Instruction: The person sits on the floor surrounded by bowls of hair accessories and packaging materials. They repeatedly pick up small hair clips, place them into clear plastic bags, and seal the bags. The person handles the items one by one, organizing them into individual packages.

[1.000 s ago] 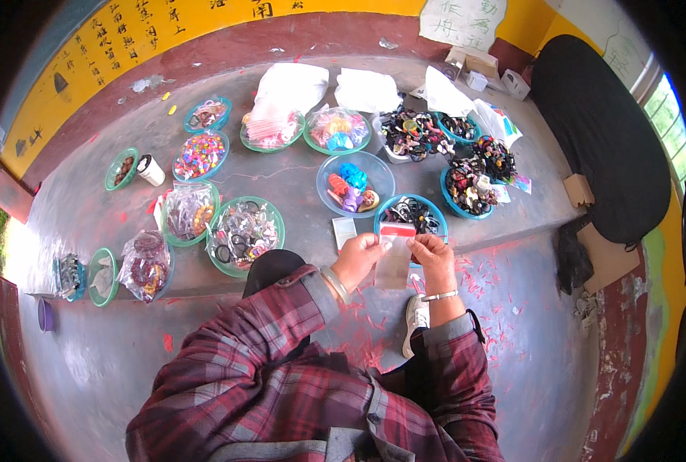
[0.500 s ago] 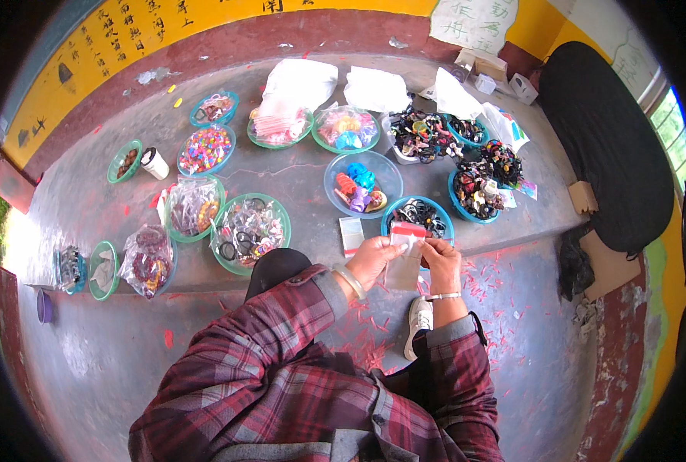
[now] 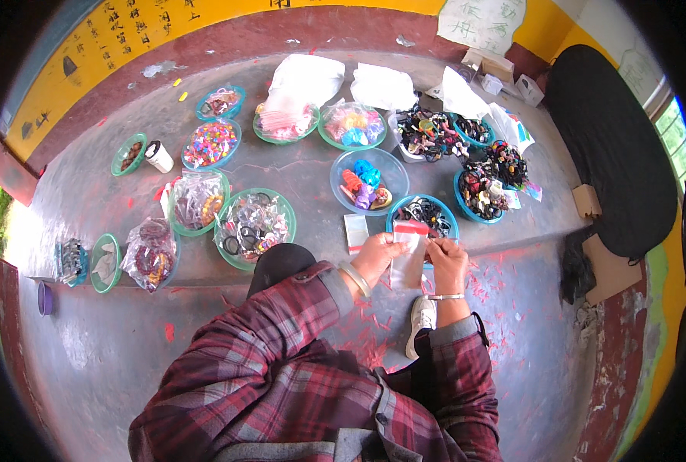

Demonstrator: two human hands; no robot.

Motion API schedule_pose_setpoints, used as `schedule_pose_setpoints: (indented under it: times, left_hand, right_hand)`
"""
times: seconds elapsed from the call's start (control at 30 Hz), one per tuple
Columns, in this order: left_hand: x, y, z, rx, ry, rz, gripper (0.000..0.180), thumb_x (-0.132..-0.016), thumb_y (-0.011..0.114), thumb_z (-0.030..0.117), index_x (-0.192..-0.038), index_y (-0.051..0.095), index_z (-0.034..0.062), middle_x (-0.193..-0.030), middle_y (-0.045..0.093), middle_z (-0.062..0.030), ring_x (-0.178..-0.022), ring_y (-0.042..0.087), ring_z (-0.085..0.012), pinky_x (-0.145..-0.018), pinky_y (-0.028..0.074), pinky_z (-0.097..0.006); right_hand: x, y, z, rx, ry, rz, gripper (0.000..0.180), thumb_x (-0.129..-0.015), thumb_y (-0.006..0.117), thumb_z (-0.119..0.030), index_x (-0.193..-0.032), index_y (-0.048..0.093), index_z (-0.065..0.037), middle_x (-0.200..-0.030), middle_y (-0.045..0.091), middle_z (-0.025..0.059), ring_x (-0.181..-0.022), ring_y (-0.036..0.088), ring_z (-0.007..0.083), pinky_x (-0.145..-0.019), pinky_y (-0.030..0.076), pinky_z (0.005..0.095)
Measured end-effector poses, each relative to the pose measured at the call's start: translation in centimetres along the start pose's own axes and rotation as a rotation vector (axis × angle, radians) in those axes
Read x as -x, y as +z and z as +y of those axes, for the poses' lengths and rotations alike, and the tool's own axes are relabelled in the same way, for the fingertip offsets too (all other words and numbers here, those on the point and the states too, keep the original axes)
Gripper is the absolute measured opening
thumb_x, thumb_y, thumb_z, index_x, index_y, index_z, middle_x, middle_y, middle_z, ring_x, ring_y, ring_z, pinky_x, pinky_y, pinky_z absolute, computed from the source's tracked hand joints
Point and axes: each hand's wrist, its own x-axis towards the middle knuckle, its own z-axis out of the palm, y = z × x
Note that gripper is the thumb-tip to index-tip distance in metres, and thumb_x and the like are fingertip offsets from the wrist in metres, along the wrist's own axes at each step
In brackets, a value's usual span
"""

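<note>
- Grey concrete platform [image 3: 301,165] fills the middle of the room, below a wall painted dark red and yellow [image 3: 227,40]; directions below take the bag as the centre of the clock.
- Between the two hands is the clear bag [image 3: 408,269], with its red strip [image 3: 411,228] at the upper end, in front of the lower part of a blue bowl of black hair ties [image 3: 422,212] at twelve to one o'clock.
- Left hand [image 3: 374,260], at nine o'clock, is curled, and it pinches the bag's left edge, thumb on top.
- Right hand [image 3: 448,264], at three o'clock, has its fingers bent together at the right edge, just below the strip; how firmly they grip cannot be told.
- Compared with one second ago, the left thumb reaches further over the bag, and the bag leans a little differently. Whole view is also slightly shifted, so part of the movement belongs to the head.
- At ten o'clock, a second flat packet [image 3: 356,229] now shows its red lower end, which the left hand was hiding.
- As a judgement, this is only a small change of grip: the work stays at handling the bag. Whether something lies inside cannot be told.
- At eleven o'clock stands a clear bowl of bright clips [image 3: 366,179].
</note>
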Motion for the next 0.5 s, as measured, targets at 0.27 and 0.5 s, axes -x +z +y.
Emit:
schedule_pose_setpoints:
  times: [0.27,0.5]
  left_hand:
    - [0.1,0.0,0.5,0.078,-0.074,0.039,0.02,-0.084,0.054,0.013,-0.101,0.057,0.0016,-0.093,0.062,-0.0043,-0.081,0.059,-0.0125,-0.073,0.046,-0.025]
    - [0.0,0.2,0.6,0.022,0.019,-0.013,0.023,-0.084,0.054,0.013,-0.104,0.057,0.0016,-0.095,0.061,-0.0047,-0.085,0.059,-0.0125,-0.075,0.046,-0.026]
  right_hand:
    - [1.8,1.2,-3.2,0.731,-0.661,0.139,0.008,-0.067,0.064,-0.01,-0.07,0.058,-0.008,-0.068,0.056,0.0082,-0.066,0.055,0.0275,-0.057,0.044,0.036]
    - [1.4,1.3,-2.5,0.424,-0.398,0.012,0.01,-0.069,0.064,-0.006,-0.078,0.06,-0.005,-0.07,0.057,0.006,-0.063,0.057,0.0175,-0.057,0.045,0.0277]
